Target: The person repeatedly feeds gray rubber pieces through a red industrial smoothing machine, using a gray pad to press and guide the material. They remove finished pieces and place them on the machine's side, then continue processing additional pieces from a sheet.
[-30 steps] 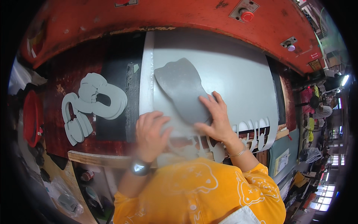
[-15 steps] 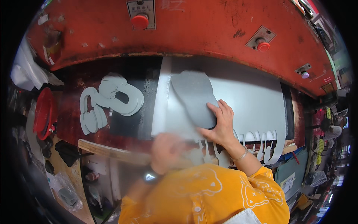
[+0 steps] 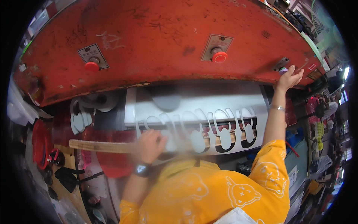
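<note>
My right hand is raised to the red machine front, its fingers apart and holding nothing, against or just beside a small button with a pale purple cap. Low on the left, my left hand is at the near edge of a pale grey sheet, next to its cut-out strips. Its fingers curl down and are partly hidden and blurred, so its grip does not show. A darker grey, rounded flat piece lies on the sheet, partly shaded under the machine's overhang.
The red machine front spans the far side, with two red push buttons. Cut grey pieces lie at the left. A wooden bar runs along the near edge. A red basin-like container stands farther left.
My right hand has left the grey piece and gone up to the small button. My left hand is now at the sheet's near edge. The view has shifted, showing more cut-outs.
</note>
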Demonstrator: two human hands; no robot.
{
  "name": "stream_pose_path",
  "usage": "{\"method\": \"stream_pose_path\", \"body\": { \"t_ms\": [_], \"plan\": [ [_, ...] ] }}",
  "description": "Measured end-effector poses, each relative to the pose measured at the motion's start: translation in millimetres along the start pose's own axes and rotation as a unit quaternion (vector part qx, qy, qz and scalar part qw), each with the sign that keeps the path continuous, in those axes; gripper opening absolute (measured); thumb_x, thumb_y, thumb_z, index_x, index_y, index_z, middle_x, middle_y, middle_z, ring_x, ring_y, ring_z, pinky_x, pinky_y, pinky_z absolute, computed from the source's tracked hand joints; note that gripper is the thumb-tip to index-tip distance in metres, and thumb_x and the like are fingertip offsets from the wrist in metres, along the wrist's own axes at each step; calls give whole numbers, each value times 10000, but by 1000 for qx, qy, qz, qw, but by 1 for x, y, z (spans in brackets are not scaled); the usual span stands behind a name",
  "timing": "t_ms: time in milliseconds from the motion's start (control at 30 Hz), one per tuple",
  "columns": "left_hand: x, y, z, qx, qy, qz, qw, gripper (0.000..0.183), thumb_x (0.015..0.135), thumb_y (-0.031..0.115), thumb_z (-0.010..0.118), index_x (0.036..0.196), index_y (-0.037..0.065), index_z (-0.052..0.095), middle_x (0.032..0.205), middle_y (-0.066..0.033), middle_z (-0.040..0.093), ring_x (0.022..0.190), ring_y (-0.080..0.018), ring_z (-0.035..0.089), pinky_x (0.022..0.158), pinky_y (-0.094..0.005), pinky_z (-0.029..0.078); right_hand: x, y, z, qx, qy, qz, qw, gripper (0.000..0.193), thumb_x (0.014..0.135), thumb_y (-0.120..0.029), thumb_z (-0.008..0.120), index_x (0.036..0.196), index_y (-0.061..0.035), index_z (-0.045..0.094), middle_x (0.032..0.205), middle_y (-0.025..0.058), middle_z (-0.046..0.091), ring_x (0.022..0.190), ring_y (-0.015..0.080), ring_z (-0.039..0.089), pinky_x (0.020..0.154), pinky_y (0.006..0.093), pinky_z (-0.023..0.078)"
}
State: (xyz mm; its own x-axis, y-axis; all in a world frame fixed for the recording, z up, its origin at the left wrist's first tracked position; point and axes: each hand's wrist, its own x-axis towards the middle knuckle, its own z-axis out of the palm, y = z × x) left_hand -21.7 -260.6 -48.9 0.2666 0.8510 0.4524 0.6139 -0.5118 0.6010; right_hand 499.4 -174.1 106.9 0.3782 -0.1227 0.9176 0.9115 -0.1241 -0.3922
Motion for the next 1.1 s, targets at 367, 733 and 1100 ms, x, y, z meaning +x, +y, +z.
{"method": "stream_pose_path", "body": {
  "t_ms": [367,733,1100],
  "plan": [
    [51,-3,9,29,9,-80,996,189,801,223,671,730,77,574,733,-101,601,737,-326,590,649,-433,465,-51,9,-53,257,-151,220,929,588,967,-222,495,1434,48,261,1473,213,299,1346,275,329,1105,359,280],
    [56,0,10,54,57,-45,996,210,789,183,700,698,49,567,656,-84,577,634,-271,579,577,-385,443,-130,-89,-166,60,-654,-96,748,412,757,-222,733,1137,-106,623,1201,180,529,1116,339,510,931,440,359],
    [42,-4,13,40,32,-71,996,202,793,186,688,710,30,590,688,-107,591,681,-288,589,611,-396,456,-127,-104,-176,49,-686,-132,713,385,721,-259,762,1047,-77,665,1141,201,556,1053,371,536,865,460,435]
  ]
}}
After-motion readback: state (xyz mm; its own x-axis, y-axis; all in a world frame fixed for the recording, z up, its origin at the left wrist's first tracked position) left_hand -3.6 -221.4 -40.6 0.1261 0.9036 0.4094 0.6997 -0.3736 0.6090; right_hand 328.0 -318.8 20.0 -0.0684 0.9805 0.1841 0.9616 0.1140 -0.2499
